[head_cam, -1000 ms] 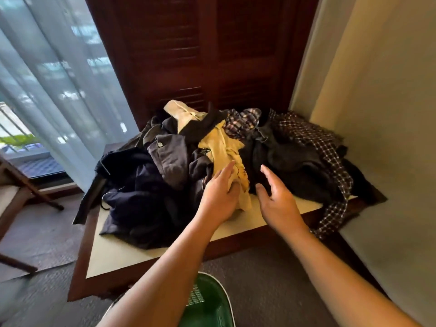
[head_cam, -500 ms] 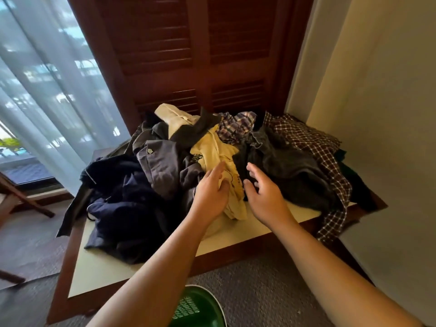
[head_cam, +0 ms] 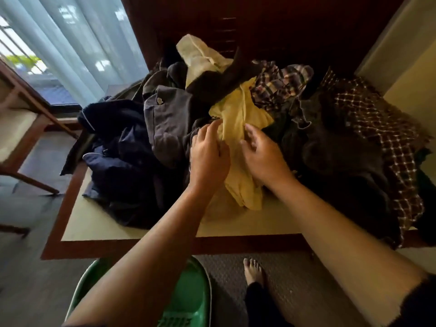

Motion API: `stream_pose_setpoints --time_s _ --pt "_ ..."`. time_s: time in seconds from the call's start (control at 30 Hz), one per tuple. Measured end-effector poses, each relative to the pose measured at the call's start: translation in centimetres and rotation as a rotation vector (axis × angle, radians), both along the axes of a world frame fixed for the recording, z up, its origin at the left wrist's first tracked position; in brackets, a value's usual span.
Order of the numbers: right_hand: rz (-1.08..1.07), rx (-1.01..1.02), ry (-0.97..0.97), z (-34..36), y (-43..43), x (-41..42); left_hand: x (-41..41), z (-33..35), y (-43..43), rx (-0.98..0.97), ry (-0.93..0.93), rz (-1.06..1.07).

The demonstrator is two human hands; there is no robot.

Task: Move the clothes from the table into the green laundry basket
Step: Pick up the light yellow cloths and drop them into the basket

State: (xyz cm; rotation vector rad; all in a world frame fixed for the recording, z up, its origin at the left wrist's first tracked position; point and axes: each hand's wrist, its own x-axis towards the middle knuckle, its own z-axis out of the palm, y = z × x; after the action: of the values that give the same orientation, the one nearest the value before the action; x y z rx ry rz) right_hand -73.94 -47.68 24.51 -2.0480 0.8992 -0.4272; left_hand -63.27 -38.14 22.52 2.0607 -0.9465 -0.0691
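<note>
A heap of clothes covers the table [head_cam: 99,223]: a navy garment [head_cam: 122,147] on the left, a grey shirt [head_cam: 167,119], a yellow shirt [head_cam: 238,114] in the middle, and dark and checked pieces [head_cam: 387,142] on the right. My left hand [head_cam: 208,154] and my right hand [head_cam: 262,154] lie on either side of the yellow shirt, fingers curled into its cloth. The green laundry basket [head_cam: 193,291] stands on the floor below the table's front edge, partly hidden by my left forearm.
A wooden chair [head_cam: 21,131] stands at the left by the curtained window [head_cam: 70,43]. Dark louvred doors [head_cam: 259,24] rise behind the table, and a pale wall [head_cam: 412,79] closes the right side. My bare foot [head_cam: 253,270] is on the carpet beside the basket.
Both hands moved forward from the table's front onto the yellow shirt and their fingers closed into it. The view tilted down, showing more of the basket and the floor.
</note>
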Motion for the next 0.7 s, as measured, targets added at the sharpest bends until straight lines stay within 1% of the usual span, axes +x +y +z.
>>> stream_pose_setpoints --time_s 0.1,0.2,0.33,0.43,0.5,0.57,0.63,0.7 --pt "0.08 -0.054 0.031 -0.8 -2.3 2.7 1.2 -0.9 -1.1 0.075 -0.064 0.148" --pt "0.127 -0.056 0.129 -1.6 -3.7 5.2 2.5 -1.0 -1.5 0.11 -0.037 0.268" --pt "0.219 -0.048 0.365 -1.8 -4.7 7.1 4.0 -0.8 -1.7 0.253 -0.013 0.311" --pt "0.252 -0.059 0.392 -2.3 -5.9 8.0 4.7 -0.9 -1.6 0.341 -0.026 0.298" --pt "0.235 -0.108 0.281 -2.4 -6.6 7.9 4.6 -0.9 -1.5 0.348 -0.023 0.29" --pt "0.184 -0.091 0.105 -1.8 -6.9 6.9 4.4 -0.7 -1.3 0.338 -0.008 0.28" --pt "0.136 -0.021 -0.071 -0.5 -6.9 5.4 4.0 -0.4 -1.2 0.319 0.011 0.266" --pt "0.137 0.097 -0.225 1.3 -6.3 3.6 3.4 0.1 -1.1 0.308 0.041 0.231"
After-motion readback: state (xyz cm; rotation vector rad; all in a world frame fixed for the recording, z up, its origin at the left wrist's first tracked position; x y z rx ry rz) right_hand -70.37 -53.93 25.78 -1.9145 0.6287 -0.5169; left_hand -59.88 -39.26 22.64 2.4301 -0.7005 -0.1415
